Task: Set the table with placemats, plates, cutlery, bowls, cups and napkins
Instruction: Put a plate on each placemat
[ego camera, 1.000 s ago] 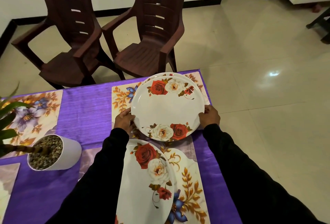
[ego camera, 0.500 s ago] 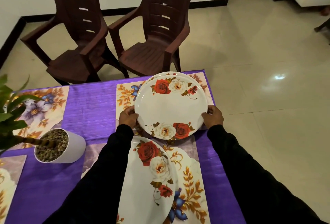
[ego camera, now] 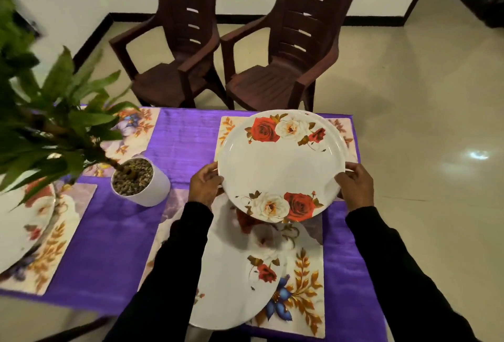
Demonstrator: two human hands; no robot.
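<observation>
My left hand [ego camera: 204,186] and right hand [ego camera: 354,184] grip opposite edges of a rose-patterned plate [ego camera: 281,164], holding it over the far placemat [ego camera: 226,130] on the purple table [ego camera: 185,137], with another plate [ego camera: 234,281] on the near placemat [ego camera: 305,281] below my sleeves.

We count four plates: one [ego camera: 281,167] in the middle, another's rim [ego camera: 344,137] behind it, one [ego camera: 234,273] at the bottom, one [ego camera: 19,221] at left. Four placemats, two chairs, one potted plant [ego camera: 139,180].
</observation>
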